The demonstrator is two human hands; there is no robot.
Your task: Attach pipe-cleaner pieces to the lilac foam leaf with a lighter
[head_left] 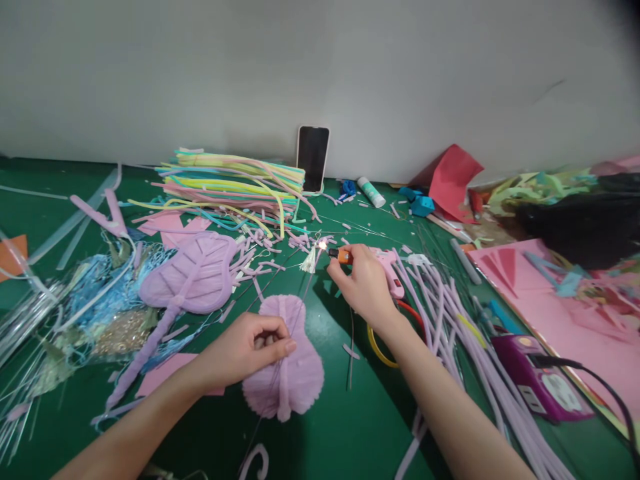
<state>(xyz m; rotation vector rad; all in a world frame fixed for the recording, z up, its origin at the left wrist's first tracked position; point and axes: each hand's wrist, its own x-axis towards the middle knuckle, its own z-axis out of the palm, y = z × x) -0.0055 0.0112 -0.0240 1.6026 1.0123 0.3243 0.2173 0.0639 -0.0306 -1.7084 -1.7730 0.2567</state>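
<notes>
My right hand (367,283) is closed around an orange lighter (344,256), and a small flame (323,245) burns at its tip. My left hand (263,343) pinches a thin strand over a lilac fan-shaped piece (303,373) made of pipe cleaners. That piece lies flat on the green table and has a thicker rib down its middle. The strand seems to run up toward the flame, but I cannot tell exactly where it ends. Just left of the flame lies a small white tassel (309,261). A pink glue gun (387,267) rests behind my right hand.
On the left lies a lilac leaf-shaped fan (193,273) beside blue tassels (100,283). Bundled pipe cleaners (230,183) and a propped phone (313,159) stand at the back. Lilac pipe cleaners (470,333), scissors (383,347) and a purple device (537,377) with a cable are on the right.
</notes>
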